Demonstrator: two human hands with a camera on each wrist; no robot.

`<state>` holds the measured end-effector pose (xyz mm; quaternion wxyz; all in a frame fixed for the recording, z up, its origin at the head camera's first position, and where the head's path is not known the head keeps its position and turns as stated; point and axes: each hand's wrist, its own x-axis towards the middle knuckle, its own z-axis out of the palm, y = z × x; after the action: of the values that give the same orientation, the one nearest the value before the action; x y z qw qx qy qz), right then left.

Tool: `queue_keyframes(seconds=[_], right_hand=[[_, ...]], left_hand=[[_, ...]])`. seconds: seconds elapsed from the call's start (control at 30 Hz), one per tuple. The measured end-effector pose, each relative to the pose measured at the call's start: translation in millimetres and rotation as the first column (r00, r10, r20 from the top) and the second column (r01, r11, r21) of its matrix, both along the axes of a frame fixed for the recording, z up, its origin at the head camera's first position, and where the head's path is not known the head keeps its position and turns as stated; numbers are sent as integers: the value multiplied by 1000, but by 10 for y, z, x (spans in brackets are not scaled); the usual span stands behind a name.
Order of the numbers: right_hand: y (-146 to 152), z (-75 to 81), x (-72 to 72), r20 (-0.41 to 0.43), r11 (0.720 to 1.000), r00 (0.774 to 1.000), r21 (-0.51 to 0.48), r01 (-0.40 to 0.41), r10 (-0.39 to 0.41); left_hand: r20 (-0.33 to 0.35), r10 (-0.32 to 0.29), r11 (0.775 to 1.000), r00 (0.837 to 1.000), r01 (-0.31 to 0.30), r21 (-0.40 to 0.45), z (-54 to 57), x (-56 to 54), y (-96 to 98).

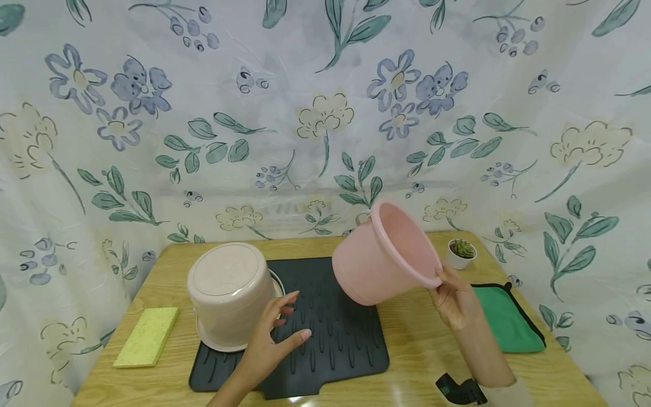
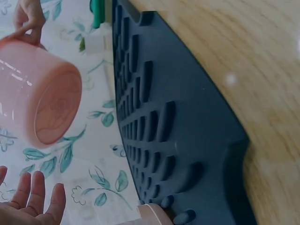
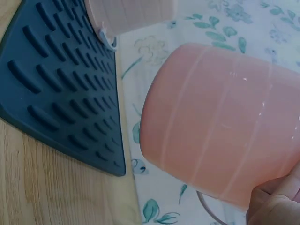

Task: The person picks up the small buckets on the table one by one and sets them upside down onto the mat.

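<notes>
Right hand [image 1: 452,298] — pinching tilted pink bucket [image 1: 363,265], near far-right corner, drying mat [image 1: 330,339] | left hand [image 1: 270,339] — fingers spread beside upturned beige bucket [image 1: 231,308]

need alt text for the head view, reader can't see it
A person's right hand holds a tilted pink bucket by its rim; the empty left hand is beside an upturned cream bucket on a dark ridged mat. A yellow pad lies left.

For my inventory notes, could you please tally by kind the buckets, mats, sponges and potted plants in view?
Buckets: 2 (pink bucket, beige bucket)
Mats: 1 (dark mat)
Sponges: 1 (yellow sponge)
Potted plants: 1 (succulent)
Total: 5
</notes>
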<state>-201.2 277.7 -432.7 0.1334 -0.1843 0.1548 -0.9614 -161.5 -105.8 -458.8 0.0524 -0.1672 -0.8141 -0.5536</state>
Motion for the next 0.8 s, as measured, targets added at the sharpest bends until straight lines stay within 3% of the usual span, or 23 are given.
queue_keyframes(seconds=[0.1, 0.23, 0.8], right_hand=[[-22, 5, 34, 16, 1000, 1000, -23, -17, 17], [-59, 10, 76, 46, 999, 999, -38, -22, 23], [-173, -21, 190, 108, 996, 993, -78, -36, 44]], left_hand=[[14, -3, 999, 1000, 2, 52, 29, -40, 28], [-19, -12, 996, 1000, 14, 86, 55, -80, 62], [-83, 10, 996, 997, -3, 88, 55, -154, 107]])
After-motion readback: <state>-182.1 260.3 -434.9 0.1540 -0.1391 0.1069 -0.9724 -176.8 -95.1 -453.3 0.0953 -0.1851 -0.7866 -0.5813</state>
